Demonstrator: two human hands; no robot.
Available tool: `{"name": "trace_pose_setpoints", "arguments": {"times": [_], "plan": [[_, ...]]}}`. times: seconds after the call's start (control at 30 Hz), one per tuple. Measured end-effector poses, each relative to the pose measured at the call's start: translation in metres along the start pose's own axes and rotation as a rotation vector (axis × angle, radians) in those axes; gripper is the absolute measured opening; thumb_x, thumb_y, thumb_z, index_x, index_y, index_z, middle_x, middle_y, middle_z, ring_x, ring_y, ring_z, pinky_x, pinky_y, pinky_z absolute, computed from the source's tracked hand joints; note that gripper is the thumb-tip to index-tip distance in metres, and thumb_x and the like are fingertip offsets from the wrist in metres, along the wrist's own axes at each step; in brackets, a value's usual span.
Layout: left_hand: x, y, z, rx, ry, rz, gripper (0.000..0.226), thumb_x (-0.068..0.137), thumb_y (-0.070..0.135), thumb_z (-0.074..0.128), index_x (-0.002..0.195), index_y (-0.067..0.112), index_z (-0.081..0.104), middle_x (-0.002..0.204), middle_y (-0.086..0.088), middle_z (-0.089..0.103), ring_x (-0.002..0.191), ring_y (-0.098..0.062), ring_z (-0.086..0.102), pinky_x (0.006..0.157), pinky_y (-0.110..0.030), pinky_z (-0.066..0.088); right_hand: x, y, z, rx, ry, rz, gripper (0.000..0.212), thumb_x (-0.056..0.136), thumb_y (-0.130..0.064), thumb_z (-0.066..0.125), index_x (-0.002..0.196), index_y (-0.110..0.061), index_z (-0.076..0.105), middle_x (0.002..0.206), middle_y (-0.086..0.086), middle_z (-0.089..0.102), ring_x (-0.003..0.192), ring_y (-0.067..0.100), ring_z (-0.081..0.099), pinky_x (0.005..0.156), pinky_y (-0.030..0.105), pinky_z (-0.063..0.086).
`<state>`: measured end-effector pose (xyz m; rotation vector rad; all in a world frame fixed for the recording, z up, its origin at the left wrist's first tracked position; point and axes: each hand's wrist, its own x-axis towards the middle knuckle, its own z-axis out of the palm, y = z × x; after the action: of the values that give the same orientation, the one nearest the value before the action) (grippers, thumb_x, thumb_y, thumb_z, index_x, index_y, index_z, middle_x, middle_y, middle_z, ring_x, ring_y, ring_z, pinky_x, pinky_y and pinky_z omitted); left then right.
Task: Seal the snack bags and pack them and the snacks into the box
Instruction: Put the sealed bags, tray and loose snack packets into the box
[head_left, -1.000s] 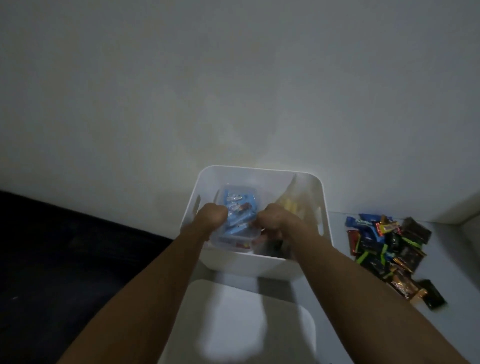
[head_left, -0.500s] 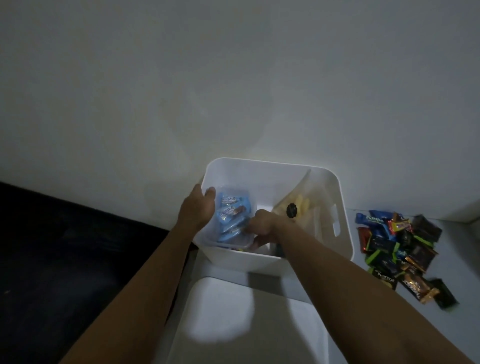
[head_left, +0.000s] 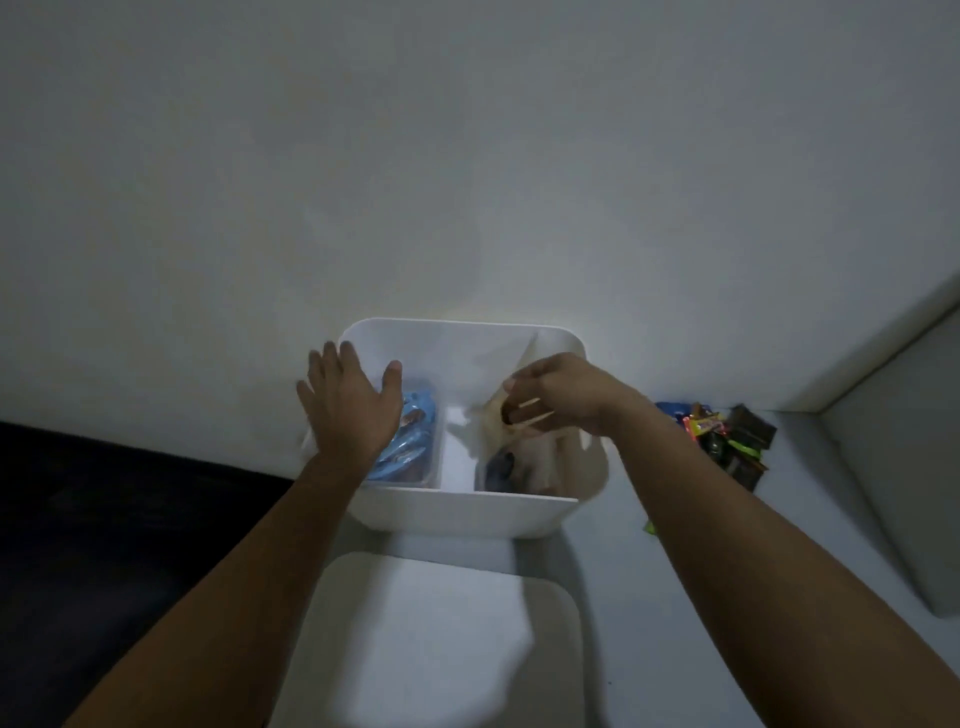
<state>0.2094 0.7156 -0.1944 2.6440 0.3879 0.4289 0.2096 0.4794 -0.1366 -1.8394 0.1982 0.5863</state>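
Observation:
A white plastic box (head_left: 457, 512) stands against the wall. Inside on its left lies a clear bag of blue-wrapped snacks (head_left: 413, 441). My left hand (head_left: 348, 405) hovers over that bag and the box's left rim, fingers spread, holding nothing. On the box's right side stands a clear bag of pale yellow snacks (head_left: 524, 452). My right hand (head_left: 550, 397) pinches the upper part of that bag with curled fingers. A pile of loose wrapped snacks (head_left: 722, 436) lies on the table to the right of the box.
A white lid (head_left: 441, 639) lies flat on the table in front of the box. A dark surface (head_left: 104, 545) fills the left side. A raised grey ledge (head_left: 893, 467) runs along the right.
My left hand has let go of the blue snack bag and lifted, fingers spread. My right hand has moved right from the blue bag onto the yellow snack bag.

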Motion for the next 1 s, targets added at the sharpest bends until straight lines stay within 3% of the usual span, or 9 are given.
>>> {"name": "trace_pose_setpoints", "arguments": {"times": [0.07,0.17,0.4,0.47,0.5,0.6,0.7,0.83,1.0], "plan": [[-0.016,0.035,0.007,-0.059,-0.051,0.094,0.068,0.091,0.05,0.043,0.14,0.002,0.041,0.149,-0.02,0.038,0.142,-0.036,0.028,0.116,-0.05,0.017,-0.017,0.004,-0.033,0.054,0.008,-0.008,0.03,0.089,-0.02,0.067,0.11,0.001,0.062,0.103,0.019,0.07,0.087,0.029,0.071,0.076,0.041,0.06],[-0.048,0.094,0.02,-0.222,-0.088,0.283,0.069,0.085,0.051,0.041,0.132,0.0,0.052,0.14,-0.021,0.051,0.132,-0.037,0.043,0.113,-0.047,0.03,-0.037,0.023,-0.084,0.077,0.061,-0.009,0.028,0.09,-0.02,0.065,0.111,-0.001,0.063,0.104,0.017,0.071,0.091,0.029,0.071,0.075,0.039,0.06],[-0.14,0.214,0.079,-0.468,-0.088,0.743,0.024,0.085,0.013,0.06,0.105,0.0,0.065,0.104,-0.014,0.066,0.1,-0.028,0.058,0.089,-0.034,0.048,-0.054,0.119,-0.187,-0.212,0.3,0.12,0.021,0.085,-0.02,0.07,0.099,-0.003,0.069,0.088,0.014,0.067,0.071,0.022,0.064,0.059,0.024,0.057],[-0.161,0.231,0.108,-0.426,-0.214,0.749,0.03,0.082,0.014,0.062,0.109,0.002,0.064,0.107,-0.013,0.065,0.101,-0.028,0.057,0.088,-0.04,0.05,-0.058,0.151,-0.204,-0.448,0.321,0.174,0.025,0.084,-0.023,0.071,0.098,-0.003,0.068,0.087,0.011,0.064,0.067,0.019,0.059,0.05,0.018,0.048],[-0.172,0.237,0.122,-0.375,-0.294,0.722,0.039,0.081,0.018,0.064,0.117,0.003,0.061,0.114,-0.013,0.062,0.106,-0.029,0.056,0.092,-0.042,0.049,-0.06,0.169,-0.209,-0.523,0.329,0.193,0.028,0.082,-0.027,0.072,0.1,-0.007,0.066,0.093,0.01,0.064,0.074,0.02,0.058,0.055,0.021,0.047],[-0.2,0.239,0.165,-0.157,-0.549,0.584,0.068,0.08,0.023,0.065,0.141,0.011,0.039,0.144,-0.01,0.042,0.129,-0.028,0.042,0.109,-0.04,0.037,-0.06,0.233,-0.214,-0.615,0.343,0.186,0.072,0.069,-0.051,0.072,0.13,-0.022,0.048,0.128,0.012,0.056,0.113,0.029,0.053,0.087,0.033,0.047],[-0.216,0.23,0.204,-0.06,-0.534,0.594,0.083,0.067,0.025,0.065,0.143,0.01,0.037,0.147,-0.019,0.038,0.132,-0.038,0.042,0.102,-0.053,0.042,-0.055,0.292,-0.206,-0.687,0.32,0.11,0.11,0.062,-0.074,0.062,0.15,-0.036,0.009,0.159,0.012,0.013,0.146,0.034,0.013,0.112,0.053,0.026],[-0.225,0.224,0.234,0.095,-0.591,0.562,0.092,0.066,0.036,0.06,0.15,0.021,0.024,0.156,-0.02,0.02,0.143,-0.041,0.02,0.107,-0.058,0.032,-0.042,0.331,-0.201,-0.943,0.323,-0.057,0.1,0.07,-0.079,0.045,0.15,-0.041,0.0,0.161,0.012,-0.003,0.147,0.034,0.002,0.113,0.056,0.016],[-0.237,0.209,0.256,0.044,-0.496,0.567,0.072,0.073,0.045,0.057,0.14,0.024,0.039,0.153,-0.016,0.031,0.138,-0.039,0.032,0.107,-0.057,0.032,-0.032,0.348,-0.197,-0.952,0.497,-0.278,0.064,0.082,-0.063,0.048,0.138,-0.033,0.043,0.141,0.011,0.045,0.13,0.032,0.039,0.1,0.048,0.032]]}}
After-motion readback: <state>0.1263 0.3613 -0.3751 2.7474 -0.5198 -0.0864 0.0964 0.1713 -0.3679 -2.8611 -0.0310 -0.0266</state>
